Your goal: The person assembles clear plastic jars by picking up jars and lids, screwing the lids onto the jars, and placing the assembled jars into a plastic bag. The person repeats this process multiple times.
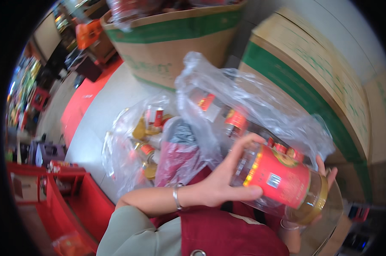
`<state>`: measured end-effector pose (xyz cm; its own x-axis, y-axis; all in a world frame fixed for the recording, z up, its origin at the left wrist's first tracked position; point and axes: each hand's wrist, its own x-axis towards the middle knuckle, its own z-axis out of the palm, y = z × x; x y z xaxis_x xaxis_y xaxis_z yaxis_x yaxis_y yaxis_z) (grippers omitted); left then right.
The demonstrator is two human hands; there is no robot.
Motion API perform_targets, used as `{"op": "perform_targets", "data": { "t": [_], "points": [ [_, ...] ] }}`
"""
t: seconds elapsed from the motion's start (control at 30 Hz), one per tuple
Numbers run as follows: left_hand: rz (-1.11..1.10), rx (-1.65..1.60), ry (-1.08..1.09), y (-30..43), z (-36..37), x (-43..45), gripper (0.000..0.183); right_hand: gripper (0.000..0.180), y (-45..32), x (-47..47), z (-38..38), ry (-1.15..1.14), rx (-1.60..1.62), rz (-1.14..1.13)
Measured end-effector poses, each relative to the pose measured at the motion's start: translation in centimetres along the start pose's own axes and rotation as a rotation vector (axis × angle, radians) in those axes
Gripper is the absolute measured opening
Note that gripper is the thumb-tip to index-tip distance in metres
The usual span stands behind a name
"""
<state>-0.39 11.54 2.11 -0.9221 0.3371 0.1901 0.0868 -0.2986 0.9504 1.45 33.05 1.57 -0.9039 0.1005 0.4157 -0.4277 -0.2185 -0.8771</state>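
Note:
My left hand point(225, 182) grips the base end of a clear plastic jar point(281, 179) with a red label and a gold lid, held tilted over my lap. My right hand point(324, 179) is wrapped around the lid end from behind, so most of its palm is hidden. The jar looks see-through at both ends. Just beyond it lies a large clear plastic bag point(199, 73) holding several red-labelled jars. A second clear bag point(116, 153) to the left contains jars with gold lids.
Large cardboard boxes with green bands stand ahead point(180, 48) and at the right point(295, 86). A red rack point(68, 204) is at the lower left. Red flooring point(84, 99) borders pale tiles. An open carton edge point(335, 220) shows beside my right forearm.

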Motion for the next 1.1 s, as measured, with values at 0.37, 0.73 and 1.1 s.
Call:
{"op": "perform_targets", "data": {
  "t": [0.37, 0.73, 1.1],
  "points": [
    [0.368, 0.409, 0.126, 1.2, -2.9, -1.6, 0.088, 0.081, 1.0, 0.9, 4.7, -0.115, -0.048, 0.077],
    [0.182, 0.666, 1.017, -0.5, -17.0, -8.0, 0.082, 0.057, 2.0, 4.6, 4.8, -0.182, -0.234, 0.356],
    [-0.586, 1.632, 0.732, -21.8, -23.7, -15.8, 0.091, 0.033, 2.5, 2.8, -3.5, -0.01, -0.368, 0.417]
  ]
}}
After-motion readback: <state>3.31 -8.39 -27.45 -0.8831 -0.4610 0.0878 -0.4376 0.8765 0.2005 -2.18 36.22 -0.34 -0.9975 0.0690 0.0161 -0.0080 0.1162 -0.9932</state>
